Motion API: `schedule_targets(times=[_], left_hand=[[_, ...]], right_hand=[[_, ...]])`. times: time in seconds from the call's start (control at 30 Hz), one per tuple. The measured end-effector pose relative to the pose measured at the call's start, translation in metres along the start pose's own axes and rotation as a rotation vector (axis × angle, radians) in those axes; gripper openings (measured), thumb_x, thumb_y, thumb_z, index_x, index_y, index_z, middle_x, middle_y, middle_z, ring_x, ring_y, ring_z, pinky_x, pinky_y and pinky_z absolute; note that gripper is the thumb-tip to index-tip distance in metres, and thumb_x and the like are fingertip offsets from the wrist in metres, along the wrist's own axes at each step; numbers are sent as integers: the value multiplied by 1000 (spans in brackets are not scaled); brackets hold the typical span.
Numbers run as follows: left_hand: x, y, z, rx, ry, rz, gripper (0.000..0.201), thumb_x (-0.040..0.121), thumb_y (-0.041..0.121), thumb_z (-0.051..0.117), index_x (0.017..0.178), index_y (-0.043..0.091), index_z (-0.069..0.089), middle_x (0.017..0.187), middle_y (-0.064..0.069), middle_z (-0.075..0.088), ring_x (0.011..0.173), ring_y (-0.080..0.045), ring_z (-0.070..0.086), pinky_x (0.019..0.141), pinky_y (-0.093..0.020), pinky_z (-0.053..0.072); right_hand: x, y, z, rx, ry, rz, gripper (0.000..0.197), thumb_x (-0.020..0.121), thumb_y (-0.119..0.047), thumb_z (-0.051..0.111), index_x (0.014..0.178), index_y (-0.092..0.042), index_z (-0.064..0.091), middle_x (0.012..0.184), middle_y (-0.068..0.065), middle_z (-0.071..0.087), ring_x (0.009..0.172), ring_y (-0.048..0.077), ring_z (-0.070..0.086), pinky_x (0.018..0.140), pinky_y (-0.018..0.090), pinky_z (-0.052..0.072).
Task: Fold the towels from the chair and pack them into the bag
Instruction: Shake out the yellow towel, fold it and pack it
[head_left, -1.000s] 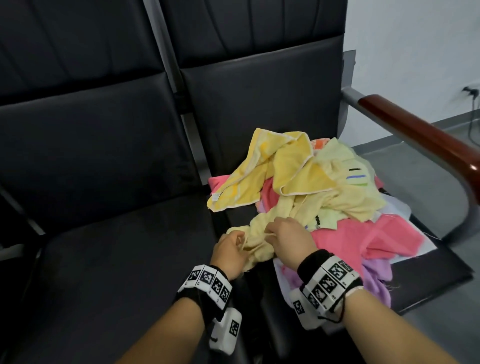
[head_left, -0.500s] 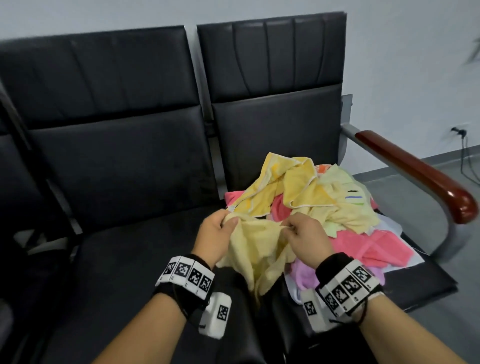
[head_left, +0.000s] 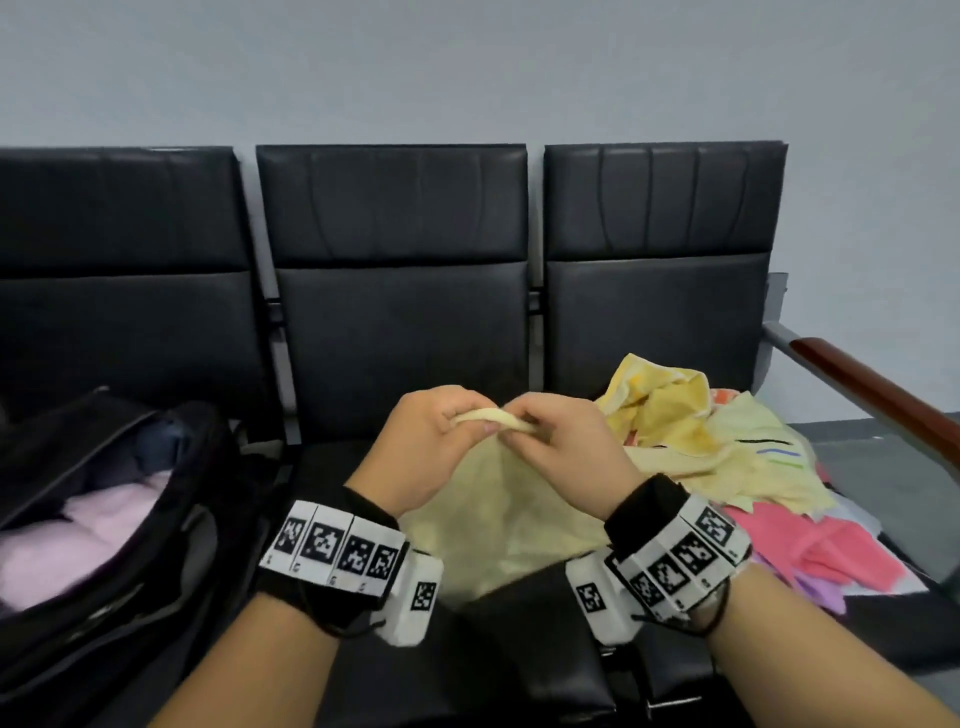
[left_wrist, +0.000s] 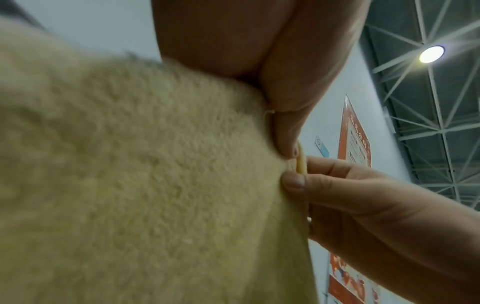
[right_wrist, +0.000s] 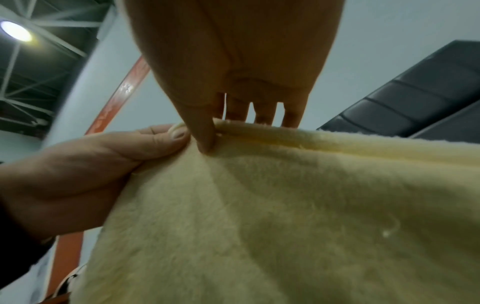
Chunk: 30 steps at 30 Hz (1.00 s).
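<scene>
A pale yellow towel (head_left: 498, 519) hangs in the air above the middle seat of the black chair row (head_left: 400, 332). My left hand (head_left: 431, 441) and right hand (head_left: 550, 441) pinch its top hem side by side, thumbs toward me. The left wrist view shows the fluffy towel (left_wrist: 142, 185) with my left thumb (left_wrist: 288, 131) on its edge. In the right wrist view the towel (right_wrist: 285, 205) hangs from my right thumb and fingers (right_wrist: 205, 131). A heap of yellow, pink and purple towels (head_left: 727, 457) lies on the right seat. An open black bag (head_left: 104, 519) sits on the left seat.
A pink towel (head_left: 67, 540) lies inside the bag. A wooden armrest (head_left: 878, 395) on a metal frame bounds the right seat. A grey wall stands behind the chairs. Grey floor shows at the far right.
Both hands have lifted the pale yellow towel off the heap and brought it up over the middle seat. My view has risen and swung left, bringing the bag into sight.
</scene>
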<state>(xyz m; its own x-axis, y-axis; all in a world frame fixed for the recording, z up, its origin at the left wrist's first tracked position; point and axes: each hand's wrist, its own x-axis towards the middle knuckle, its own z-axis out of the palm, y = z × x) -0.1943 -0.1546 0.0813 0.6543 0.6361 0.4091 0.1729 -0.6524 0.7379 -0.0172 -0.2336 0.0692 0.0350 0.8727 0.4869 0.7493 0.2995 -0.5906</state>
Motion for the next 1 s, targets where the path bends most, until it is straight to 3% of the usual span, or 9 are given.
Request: schedule_targets(times=[0.13,0.3,0.5,0.57,0.7,0.83,1.0], left_hand=[[-36,-15,-41,133,58,-41,14,91,22,69,93,33,78,77,18,62,75,-5,61,66,-14,41],[-76,-36,-63,211,115,-152,7,88,24,71,85,30,74,79,10,66,78,-8,62,69,-24,48],[-105,-68,-74,278,82,-281,8,89,20,70,82,25,70,82,8,66,80,-2,60,70,-21,42],[-111,-76,-75,254,97,-306,13,90,20,68,79,25,67,80,9,67,79,-1,61,68,-22,43],[-117,-82,-75,204,254,-297,15,91,19,67,79,29,67,80,17,68,79,0,62,66,-13,44],[-120,-76,-80,173,355,-216,18,91,14,66,79,29,67,83,17,68,82,-1,63,69,-10,43],[-122,-68,-102,128,559,-205,16,90,10,64,82,24,68,79,12,68,77,3,61,68,-9,43]], right_hand=[[3,-29,39,82,-53,16,8,85,-22,72,82,-28,67,69,-14,60,67,5,56,60,14,36],[0,-45,80,134,-121,44,9,88,-26,68,81,-31,65,69,-10,60,64,5,54,59,17,39],[-11,-47,99,209,-63,148,13,91,-24,63,82,-30,56,73,-2,59,63,3,47,61,21,41],[-15,-45,100,227,-55,175,14,92,-25,62,82,-27,52,68,-5,55,61,4,44,60,22,39],[-23,-38,97,131,-47,158,23,86,-23,69,75,-23,49,64,-11,48,60,4,41,57,19,36],[-38,-29,101,24,-151,96,26,83,-29,73,72,-25,51,66,-6,53,61,5,47,58,20,37],[-58,-6,109,48,-282,170,25,84,-32,74,73,-24,53,68,-3,55,62,5,46,64,31,45]])
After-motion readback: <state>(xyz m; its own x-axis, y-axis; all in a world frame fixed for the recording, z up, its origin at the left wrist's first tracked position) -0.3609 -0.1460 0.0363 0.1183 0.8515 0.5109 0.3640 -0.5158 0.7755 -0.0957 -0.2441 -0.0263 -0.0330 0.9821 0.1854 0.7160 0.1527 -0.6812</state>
